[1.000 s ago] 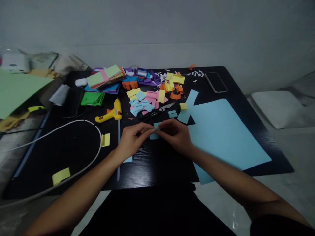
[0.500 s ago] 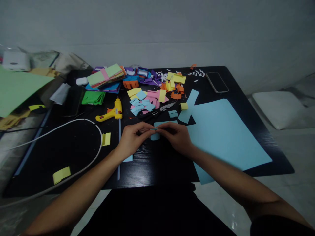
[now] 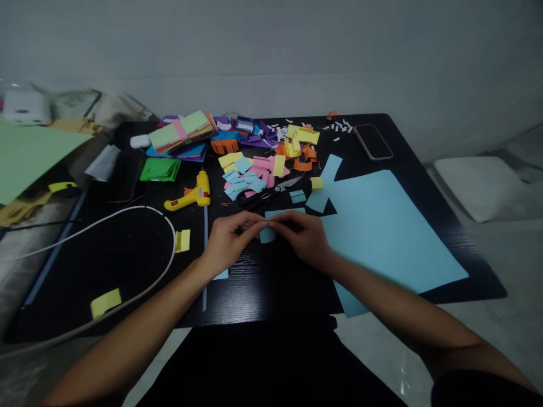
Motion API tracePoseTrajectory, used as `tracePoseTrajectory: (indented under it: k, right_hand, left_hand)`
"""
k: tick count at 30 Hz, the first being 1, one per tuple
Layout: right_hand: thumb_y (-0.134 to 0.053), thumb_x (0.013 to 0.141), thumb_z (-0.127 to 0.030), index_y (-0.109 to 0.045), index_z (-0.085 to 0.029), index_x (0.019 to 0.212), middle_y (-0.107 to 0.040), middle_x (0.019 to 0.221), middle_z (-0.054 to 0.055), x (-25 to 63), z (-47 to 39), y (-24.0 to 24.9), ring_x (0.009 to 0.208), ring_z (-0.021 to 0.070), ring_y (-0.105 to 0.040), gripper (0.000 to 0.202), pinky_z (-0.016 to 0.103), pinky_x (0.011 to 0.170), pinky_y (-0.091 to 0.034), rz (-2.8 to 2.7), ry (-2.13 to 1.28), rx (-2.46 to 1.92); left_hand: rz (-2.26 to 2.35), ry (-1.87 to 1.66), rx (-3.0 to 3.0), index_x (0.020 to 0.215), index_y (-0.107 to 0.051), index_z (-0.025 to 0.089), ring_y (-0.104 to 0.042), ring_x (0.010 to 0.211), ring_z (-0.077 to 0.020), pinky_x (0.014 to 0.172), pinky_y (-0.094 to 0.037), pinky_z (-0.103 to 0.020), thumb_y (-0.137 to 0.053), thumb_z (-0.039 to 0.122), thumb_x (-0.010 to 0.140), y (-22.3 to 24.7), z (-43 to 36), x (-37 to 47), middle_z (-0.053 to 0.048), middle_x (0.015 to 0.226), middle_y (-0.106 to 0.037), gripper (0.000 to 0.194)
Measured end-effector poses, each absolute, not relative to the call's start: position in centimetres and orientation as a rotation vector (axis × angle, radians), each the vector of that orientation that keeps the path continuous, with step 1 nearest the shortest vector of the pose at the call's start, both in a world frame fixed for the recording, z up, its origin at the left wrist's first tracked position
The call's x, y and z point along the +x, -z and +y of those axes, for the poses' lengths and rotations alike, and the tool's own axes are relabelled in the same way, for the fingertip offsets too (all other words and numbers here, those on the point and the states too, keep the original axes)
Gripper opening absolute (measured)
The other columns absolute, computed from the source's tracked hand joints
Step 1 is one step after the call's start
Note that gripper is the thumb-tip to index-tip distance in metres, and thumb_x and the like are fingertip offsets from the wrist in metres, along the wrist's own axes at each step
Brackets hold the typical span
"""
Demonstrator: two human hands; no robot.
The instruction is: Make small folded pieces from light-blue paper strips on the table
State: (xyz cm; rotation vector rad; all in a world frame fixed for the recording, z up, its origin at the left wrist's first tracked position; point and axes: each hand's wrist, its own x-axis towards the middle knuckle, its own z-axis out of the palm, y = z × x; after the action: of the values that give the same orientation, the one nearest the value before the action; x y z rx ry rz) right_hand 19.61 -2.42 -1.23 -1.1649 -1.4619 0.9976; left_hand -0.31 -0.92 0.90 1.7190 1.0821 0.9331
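Pinching one small light-blue paper piece (image 3: pixel 267 236) with both hands: left hand (image 3: pixel 229 238) and right hand (image 3: pixel 304 236) each grip its top edge, thumb against fingers, tips meeting or nearly so. Piece is at the middle of the worktop (image 3: pixel 271 291), toward the near side, lower part hanging below the fingertips. Can't tell if its bottom edge touches the surface.

Another blue paper strip (image 3: pixel 271 214) lies just behind, partly hidden by the right hand. Scissors (image 3: pixel 288 185) beyond that, blades pointing right and away. Folded blue piece (image 3: pixel 297 196) just right of them; pile of blue, pink and yellow cut pieces (image 3: pixel 241 185) behind the handles.

Large blue sheet (image 3: pixel 382 220) on the right, right forearm crossing its near-left part. Phone (image 3: pixel 373 142) at the back right. Yellow glue gun (image 3: pixel 202 189) left of the scissors, pale thin stick (image 3: pixel 205 226) running from it toward the near edge. White cable (image 3: pixel 173 251) loops on the left; one yellow folded piece (image 3: pixel 183 241) sits against it.
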Motion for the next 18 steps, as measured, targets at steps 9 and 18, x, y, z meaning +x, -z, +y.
tracePoseTrajectory:
  k: [9,18]
  right_hand:
    - [-0.080,0.087,-0.043,-0.080,-0.026,0.089,-0.081,0.090,0.002,19.62,-2.22,0.65,0.084,0.0209,-0.076,0.017,0.035,0.081,-0.060,-1.406,-1.116,-1.148]
    - [-0.078,0.087,-0.039,-0.077,-0.021,0.098,-0.065,0.065,-0.003,20.18,-2.12,0.22,0.057,0.0127,-0.058,0.021,0.026,0.055,-0.046,-1.505,-1.135,-1.198]
  left_hand:
    - [1.093,-0.962,1.738,0.095,-0.078,0.020,-0.067,0.066,-0.0131,0.062,-0.050,-0.023,-0.071,0.034,0.094,-0.71,-0.95,-0.18,0.000,0.075,-0.075,0.016]
    - [1.135,-1.080,1.852,0.089,-0.079,0.022,-0.064,0.077,-0.0155,0.071,-0.050,-0.027,-0.075,0.031,0.092,-0.82,-0.46,-0.38,-0.002,0.084,-0.073,0.011]
